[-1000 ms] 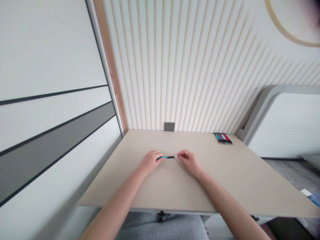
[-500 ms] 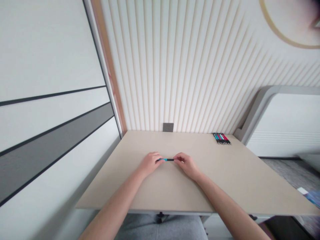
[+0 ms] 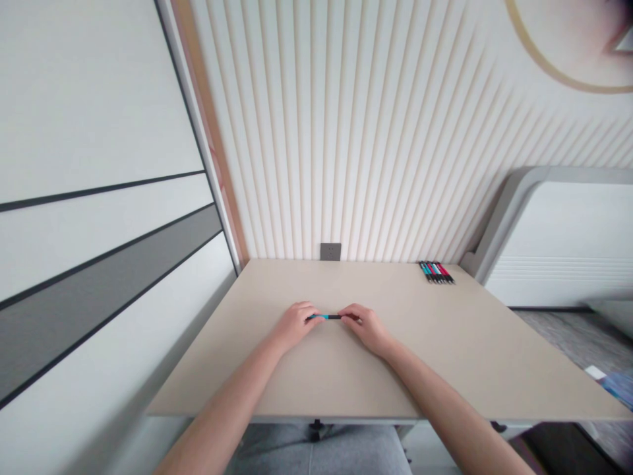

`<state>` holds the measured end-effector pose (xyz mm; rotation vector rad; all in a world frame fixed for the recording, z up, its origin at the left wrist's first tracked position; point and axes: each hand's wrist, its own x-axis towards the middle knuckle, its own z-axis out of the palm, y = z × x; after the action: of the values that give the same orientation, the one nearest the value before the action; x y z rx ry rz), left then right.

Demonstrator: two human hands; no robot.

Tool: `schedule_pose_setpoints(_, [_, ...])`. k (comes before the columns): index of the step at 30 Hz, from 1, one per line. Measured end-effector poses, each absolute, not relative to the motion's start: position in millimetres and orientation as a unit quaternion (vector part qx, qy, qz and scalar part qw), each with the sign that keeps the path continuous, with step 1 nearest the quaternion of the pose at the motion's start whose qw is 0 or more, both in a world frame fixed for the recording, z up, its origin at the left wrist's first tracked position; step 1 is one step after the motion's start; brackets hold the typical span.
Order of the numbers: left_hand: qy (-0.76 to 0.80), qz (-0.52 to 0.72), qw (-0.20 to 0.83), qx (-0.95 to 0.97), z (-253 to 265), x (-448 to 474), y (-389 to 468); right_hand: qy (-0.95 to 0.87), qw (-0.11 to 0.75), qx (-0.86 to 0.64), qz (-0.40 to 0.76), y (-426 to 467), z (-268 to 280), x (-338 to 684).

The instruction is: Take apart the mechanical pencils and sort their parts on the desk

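A blue and black pen (image 3: 332, 316) lies crosswise between my hands, low over the middle of the beige desk (image 3: 346, 376). Its blue end is pinched by my left hand (image 3: 299, 322), thumb in front and fingers curled behind. At the black end, my right hand (image 3: 364, 324) closes its thumb and fingers around the pen. Both tips are covered by my fingers. I cannot tell whether the pen touches the desktop. Toward the far right corner, several pens (image 3: 436, 272) in blue, red, white and black lie side by side in a row.
A dark wall socket (image 3: 331, 251) sits just above the desk's back edge, on the ribbed wall (image 3: 306, 132). To the left rises a white and grey cabinet (image 3: 99, 277). A pale headboard (image 3: 568, 237) stands on the right. Below the front edge is a grey seat (image 3: 321, 452).
The right hand has shifted slightly left along the pen. The whole view has moved a little; the left hand keeps its hold on the pen.
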<state>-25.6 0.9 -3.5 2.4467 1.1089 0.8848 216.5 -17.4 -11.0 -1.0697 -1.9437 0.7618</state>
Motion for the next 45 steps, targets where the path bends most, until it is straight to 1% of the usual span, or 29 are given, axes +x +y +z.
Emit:
schedule_pose_setpoints(11, [0.390, 0.298, 0.161, 0.856, -3, -25, -1, -0.778, 0.383, -0.411, 0.281, -21, -6, 215])
schedule_pose_setpoints(17, [0.408, 0.331, 0.185, 0.831, 0, -23, -1, -0.755, 0.426, -0.441, 0.234, -16, -2, 225])
schedule_pose_setpoints(20, [0.423, 0.338, 0.179, 0.822, 0, -24, 0, -0.741, 0.434, -0.458, 0.228, -13, -2, 232])
schedule_pose_setpoints(24, [0.421, 0.347, 0.167, 0.821, 0, -26, 1, -0.736, 0.422, -0.469, 0.246, -13, -4, 234])
schedule_pose_setpoints(33, [0.418, 0.367, 0.157, 0.816, 4, -25, -1, -0.700, 0.426, -0.468, 0.331, -14, -6, 233])
schedule_pose_setpoints(39, [0.419, 0.375, 0.160, 0.811, 6, -26, -2, -0.686, 0.440, -0.469, 0.340, -15, -5, 234])
schedule_pose_setpoints(45, [0.414, 0.373, 0.163, 0.814, 5, -24, -3, -0.703, 0.384, -0.510, 0.314, -13, -6, 235])
